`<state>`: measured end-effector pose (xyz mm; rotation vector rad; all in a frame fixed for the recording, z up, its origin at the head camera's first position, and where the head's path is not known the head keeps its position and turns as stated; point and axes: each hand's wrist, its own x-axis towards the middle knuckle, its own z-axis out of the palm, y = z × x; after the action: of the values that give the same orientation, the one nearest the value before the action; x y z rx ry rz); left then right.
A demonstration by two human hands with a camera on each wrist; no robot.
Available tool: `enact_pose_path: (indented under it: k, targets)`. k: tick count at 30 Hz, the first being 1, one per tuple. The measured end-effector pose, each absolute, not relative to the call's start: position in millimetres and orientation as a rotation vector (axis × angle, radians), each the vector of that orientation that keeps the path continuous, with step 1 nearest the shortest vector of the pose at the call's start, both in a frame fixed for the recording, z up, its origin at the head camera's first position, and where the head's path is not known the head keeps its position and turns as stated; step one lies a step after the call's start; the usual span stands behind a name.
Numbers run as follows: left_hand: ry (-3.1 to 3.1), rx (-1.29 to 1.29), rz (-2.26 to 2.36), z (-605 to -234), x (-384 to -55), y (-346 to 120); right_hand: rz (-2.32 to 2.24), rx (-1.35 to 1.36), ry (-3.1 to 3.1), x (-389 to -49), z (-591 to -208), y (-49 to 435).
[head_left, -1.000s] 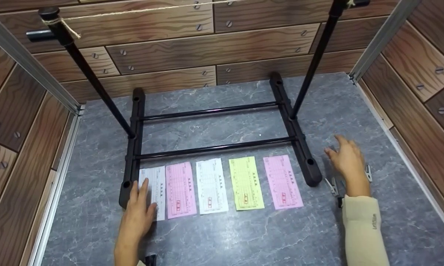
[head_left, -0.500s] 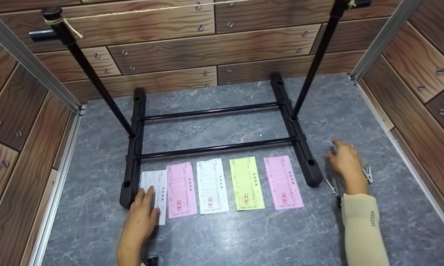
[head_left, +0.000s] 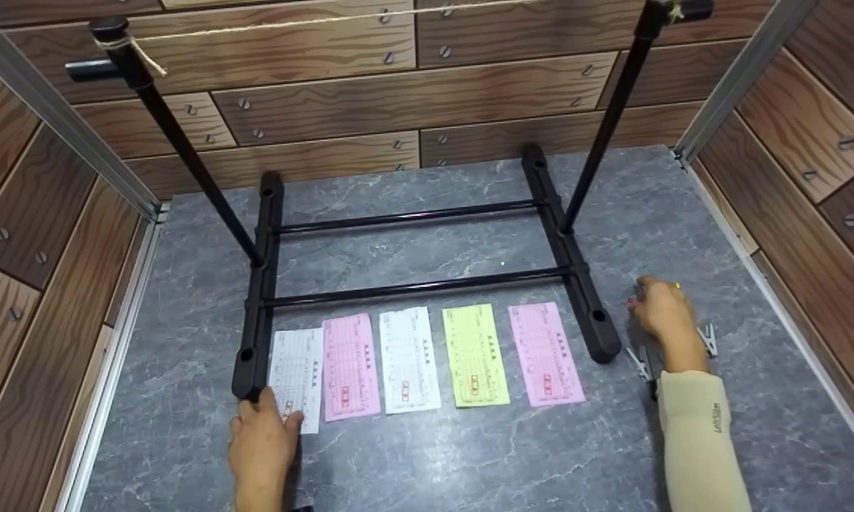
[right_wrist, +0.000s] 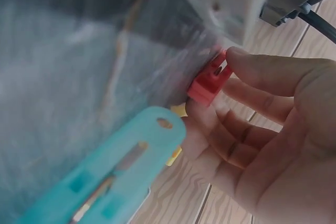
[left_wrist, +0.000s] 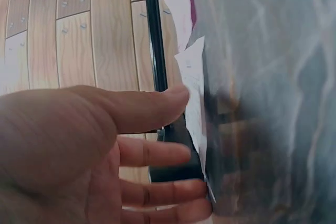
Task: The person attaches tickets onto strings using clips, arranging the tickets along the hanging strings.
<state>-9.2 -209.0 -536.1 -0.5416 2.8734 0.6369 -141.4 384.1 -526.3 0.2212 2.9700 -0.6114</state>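
Observation:
My left hand [head_left: 262,444] lies over the lower left part of a white printed slip [head_left: 295,370], fingers loosely extended near the rack's left foot. In the left wrist view the thumb [left_wrist: 157,106] stands apart from the fingers, beside the slip's edge [left_wrist: 194,82]. Over at the right, my right hand [head_left: 667,313] pinches a small red clothespin [right_wrist: 209,83] between thumb and fingers, low over the table. Next to it are a teal clip [right_wrist: 113,169] and a yellow clip [right_wrist: 175,156]. Grey clothespins [head_left: 710,340] lie around the right wrist.
A black rack [head_left: 416,286] with two uprights carries a string [head_left: 256,26] across its top. Before its front bar lie a pink slip [head_left: 352,366], another white slip [head_left: 409,359], a yellow-green slip [head_left: 476,355] and a second pink slip [head_left: 546,354]. Wood-patterned panels [head_left: 327,107] enclose the table.
My left hand has drawn back toward me, and the leftmost white slip has slid slightly the same way. My right fingers have curled in, and red now shows at their tips.

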Motion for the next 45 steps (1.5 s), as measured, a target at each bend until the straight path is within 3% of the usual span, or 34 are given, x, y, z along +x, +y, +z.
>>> enact_pose_path:
  k: [27,38,45]
  targets:
    - [2.955,-0.473,0.887,-541.7,-14.5,-221.5,-0.852,0.116,3.036,-131.5,-463.8,359.1]
    - [2.967,-0.313,1.526,-543.5,-18.9,-219.8,-0.934,0.083,3.066,-126.2,-444.9,352.0]
    - [2.785,-0.353,1.919,-532.4,-22.7,-222.1,-0.96,0.024,3.154,-129.5,-438.8,344.1]
